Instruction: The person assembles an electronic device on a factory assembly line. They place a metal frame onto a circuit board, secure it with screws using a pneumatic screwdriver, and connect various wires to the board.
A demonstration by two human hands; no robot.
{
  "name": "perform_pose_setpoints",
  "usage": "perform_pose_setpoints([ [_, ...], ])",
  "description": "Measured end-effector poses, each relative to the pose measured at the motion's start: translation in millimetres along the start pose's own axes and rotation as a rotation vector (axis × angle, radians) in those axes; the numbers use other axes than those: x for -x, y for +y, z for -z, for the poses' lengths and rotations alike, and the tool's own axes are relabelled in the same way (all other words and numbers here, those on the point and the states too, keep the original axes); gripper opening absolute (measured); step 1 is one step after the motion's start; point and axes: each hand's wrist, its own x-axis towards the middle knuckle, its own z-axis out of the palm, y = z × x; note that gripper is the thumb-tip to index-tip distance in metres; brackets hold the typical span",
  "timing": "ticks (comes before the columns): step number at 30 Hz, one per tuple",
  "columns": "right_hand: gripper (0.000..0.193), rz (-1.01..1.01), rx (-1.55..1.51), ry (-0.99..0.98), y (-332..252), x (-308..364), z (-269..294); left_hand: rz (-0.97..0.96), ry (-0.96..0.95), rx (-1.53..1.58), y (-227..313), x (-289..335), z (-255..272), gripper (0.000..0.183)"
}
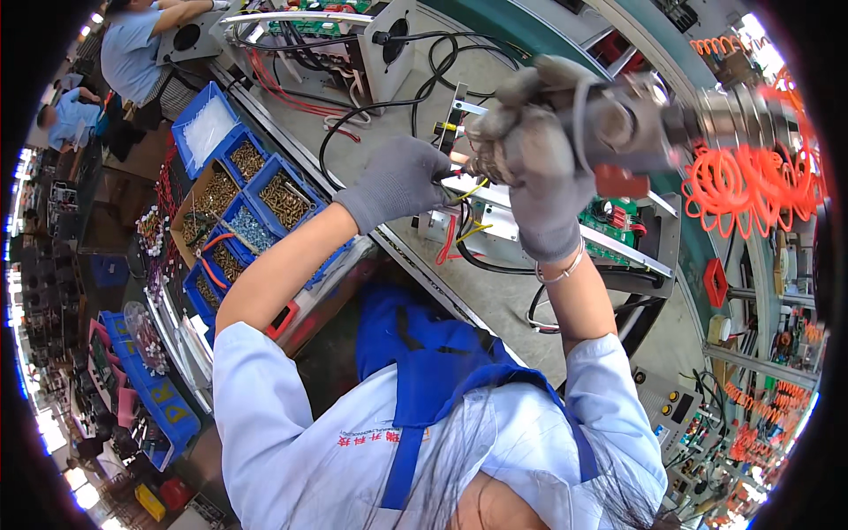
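Observation:
In a grey glove, my left hand [399,179] is closed, its fingertips pinching the end of a black cable [448,174] at the metal frame. My right hand [548,168], also gloved, grips a pistol-shaped power screwdriver [625,124], blurred by motion. The tool's front end points left, close to my left fingertips; what its tip touches is hidden. Beneath both hands lies an open metal chassis [521,231] with green circuit boards [611,212]. A yellow wire [473,230] and several black cables hang by its near side.
Blue bins [284,196] of screws and small hardware stand to the left. A coiled red air hose [751,190] hangs at the right. Another chassis with a fan [395,40] sits at the far side. Black cables [433,66] cross the workbench [349,146]. A co-worker [132,53] is far left.

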Motion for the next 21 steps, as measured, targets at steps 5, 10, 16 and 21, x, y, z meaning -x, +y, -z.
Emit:
perform_pose_setpoints([
  [5,0.024,0.067,0.21,-0.024,2,-25,-24,-0.063,0.124,0.034,-2,4,-9,0.031],
  [10,0.026,-0.007,0.054,-0.004,4,-28,-38,-0.068,0.103,0.04,-12,-1,-18,0.036],
  [16,0.019,0.071,0.136,-0.104,14,-35,-32,-0.058,-0.006,0.487,-6,11,-3,0.033],
  [21,0.02,0.021,0.117,-0.101,15,-39,-38,0.086,0.253,0.961,-7,14,-44,0.023],
])
